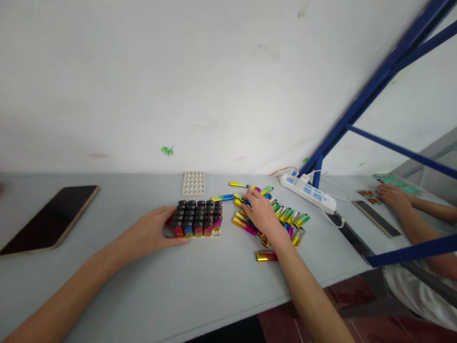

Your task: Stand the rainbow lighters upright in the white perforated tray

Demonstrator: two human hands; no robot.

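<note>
Rows of upright lighters with black tops (pixel 198 218) stand in a pale tray on the grey table. My left hand (pixel 157 229) is wrapped round the left side of this block, thumb at its front corner. To the right lies a loose pile of shiny multicoloured lighter bodies (pixel 285 214). Over the pile's left part, my right hand (pixel 262 212) has its fingers bent down among the pieces; its fingertips are partly hidden. A yellow piece (pixel 238 184) and a yellow-blue one (pixel 222 197) lie beside the pile, and a gold one (pixel 266 256) is nearer the front edge.
An unfilled white tray with round holes (pixel 193 183) lies behind the block. At the left is a dark tablet (pixel 53 216). A white power strip (pixel 309 192) with cables is by the blue metal frame (pixel 357 100). Another person's hand (pixel 392 194) works at the far right.
</note>
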